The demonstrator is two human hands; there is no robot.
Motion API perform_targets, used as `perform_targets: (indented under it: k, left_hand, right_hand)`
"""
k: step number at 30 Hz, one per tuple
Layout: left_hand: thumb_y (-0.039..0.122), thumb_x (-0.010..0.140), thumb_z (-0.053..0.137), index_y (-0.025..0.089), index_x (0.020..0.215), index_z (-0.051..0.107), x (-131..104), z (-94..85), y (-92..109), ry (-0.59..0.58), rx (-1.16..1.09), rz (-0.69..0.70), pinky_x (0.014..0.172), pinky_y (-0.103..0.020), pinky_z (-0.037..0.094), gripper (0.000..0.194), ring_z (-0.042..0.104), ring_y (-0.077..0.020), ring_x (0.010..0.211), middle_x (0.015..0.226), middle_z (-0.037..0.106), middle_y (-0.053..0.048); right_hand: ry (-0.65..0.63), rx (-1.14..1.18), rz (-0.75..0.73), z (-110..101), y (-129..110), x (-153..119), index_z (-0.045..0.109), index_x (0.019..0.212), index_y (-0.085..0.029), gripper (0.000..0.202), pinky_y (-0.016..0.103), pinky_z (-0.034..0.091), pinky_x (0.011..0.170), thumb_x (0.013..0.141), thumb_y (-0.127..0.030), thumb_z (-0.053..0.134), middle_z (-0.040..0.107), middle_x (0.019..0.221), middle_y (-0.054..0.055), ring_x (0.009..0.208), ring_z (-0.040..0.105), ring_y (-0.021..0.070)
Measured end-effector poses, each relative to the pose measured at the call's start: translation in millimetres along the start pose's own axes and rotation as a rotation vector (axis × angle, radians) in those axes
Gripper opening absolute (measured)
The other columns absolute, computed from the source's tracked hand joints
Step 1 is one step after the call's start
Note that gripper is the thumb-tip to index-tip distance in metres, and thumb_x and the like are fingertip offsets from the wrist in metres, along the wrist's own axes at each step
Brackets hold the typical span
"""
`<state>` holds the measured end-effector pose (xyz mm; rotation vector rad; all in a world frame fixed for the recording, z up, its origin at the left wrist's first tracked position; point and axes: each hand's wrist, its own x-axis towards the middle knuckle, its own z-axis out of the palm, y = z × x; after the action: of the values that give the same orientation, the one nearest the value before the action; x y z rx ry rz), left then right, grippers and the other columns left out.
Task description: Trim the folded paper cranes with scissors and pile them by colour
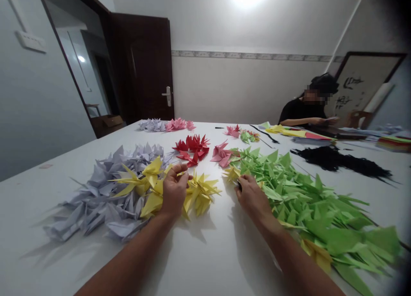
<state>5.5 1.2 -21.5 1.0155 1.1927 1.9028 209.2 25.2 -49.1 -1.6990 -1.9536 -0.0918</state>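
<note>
My left hand (175, 189) is over several yellow folded paper cranes (202, 193), its thumb and fingers drawn together. Whatever may be pinched there is too small to make out. My right hand (253, 197) has its fingers closed around a small dark object (239, 185), only partly visible. Just beyond those fingertips is a yellow paper crane (231, 174); whether they touch it I cannot tell. A heap of pale lilac paper cranes (105, 193) lies to the left of my left hand. Bright green paper cranes (298, 193) are piled beside my right hand and forearm.
Red cranes (192, 148) and pink cranes (221, 154) lie mid-table. Smaller lilac, pink and green groups sit farther back. A bundle of black strings (343, 161) lies at right. Behind coloured paper sheets (302, 133), a person in black (305, 108) sits at the far right.
</note>
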Motion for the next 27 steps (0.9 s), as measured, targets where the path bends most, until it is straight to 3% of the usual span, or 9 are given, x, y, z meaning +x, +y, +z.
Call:
perform_targets:
  k: [7, 13, 18, 24, 27]
  left_hand:
    - [0.027, 0.066, 0.064, 0.015, 0.088, 0.062, -13, 3.5, 3, -0.091, 0.036, 0.044, 0.052, -0.019, 0.040, 0.025, 0.060, -0.0119, 0.061, 0.062, 0.061, 0.001]
    - [0.025, 0.069, 0.061, 0.016, 0.093, 0.062, -14, 1.5, -1, -0.155, 0.092, 0.078, 0.054, -0.020, 0.040, 0.025, 0.058, -0.0111, 0.061, 0.064, 0.059, 0.001]
    - [0.026, 0.073, 0.060, 0.017, 0.094, 0.062, -11, -1.0, -7, -0.209, 0.141, 0.117, 0.060, -0.021, 0.043, 0.022, 0.058, -0.0121, 0.070, 0.074, 0.059, -0.001]
    - [0.025, 0.076, 0.058, 0.017, 0.089, 0.063, -12, -0.2, -9, -0.252, 0.164, 0.158, 0.065, -0.022, 0.046, 0.016, 0.059, -0.0130, 0.076, 0.086, 0.062, -0.004]
    - [0.024, 0.077, 0.059, 0.018, 0.087, 0.063, -12, 0.2, -10, -0.267, 0.163, 0.202, 0.069, -0.024, 0.047, 0.013, 0.060, -0.0131, 0.078, 0.092, 0.063, -0.005]
  right_hand:
    - [0.102, 0.101, -0.064, 6, 5, 3, 0.067, 0.099, -0.012, 0.023, 0.033, 0.049, 0.076, 0.085, -0.014, 0.048, 0.063, 0.110, 0.016, 0.092, 0.063, 0.0249]
    - [0.225, 0.219, -0.101, 5, 1, 6, 0.068, 0.102, -0.012, 0.029, 0.035, 0.049, 0.086, 0.085, -0.020, 0.045, 0.065, 0.109, 0.015, 0.097, 0.062, 0.0238]
    - [0.391, 0.489, -0.159, 5, -4, 7, 0.070, 0.092, -0.016, 0.028, 0.038, 0.051, 0.084, 0.083, -0.029, 0.047, 0.069, 0.098, 0.014, 0.090, 0.064, 0.0242]
    - [0.343, 0.533, -0.085, 7, -1, 7, 0.069, 0.081, -0.019, 0.025, 0.035, 0.050, 0.068, 0.079, -0.035, 0.050, 0.070, 0.079, 0.010, 0.072, 0.063, 0.0225]
    - [0.322, 0.557, -0.071, 9, 1, 8, 0.069, 0.084, -0.019, 0.025, 0.034, 0.050, 0.065, 0.080, -0.036, 0.051, 0.071, 0.080, 0.009, 0.069, 0.064, 0.0215]
